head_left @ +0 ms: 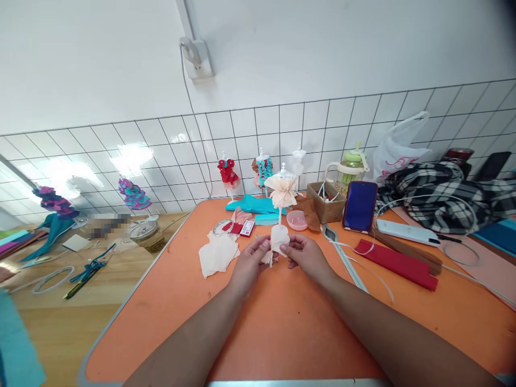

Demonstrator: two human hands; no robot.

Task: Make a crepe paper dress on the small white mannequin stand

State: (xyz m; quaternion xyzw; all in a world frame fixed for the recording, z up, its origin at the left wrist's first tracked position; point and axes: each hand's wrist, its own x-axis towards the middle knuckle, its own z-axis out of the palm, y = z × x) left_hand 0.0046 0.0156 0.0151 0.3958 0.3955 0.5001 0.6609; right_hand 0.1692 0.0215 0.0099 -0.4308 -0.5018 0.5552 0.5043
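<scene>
Both of my hands meet over the middle of the orange table [282, 322]. My left hand [250, 262] and my right hand [305, 256] pinch a small folded piece of cream crepe paper [277, 240] between their fingertips. Just behind it stands a small white mannequin stand [282, 194] wearing a cream pleated paper ruffle. Loose cream paper pieces [217, 253] lie left of my left hand. A pink dish [297, 220] sits beside the stand's base.
Behind are three small dressed mannequins [228, 173], turquoise paper [252, 205], a cardboard box [325, 202], a blue phone [360, 206], red paper strip [397, 263], a ruler [344, 258], a plaid cloth [439, 193]. A wooden table [72, 301] at left holds scissors and paper dresses.
</scene>
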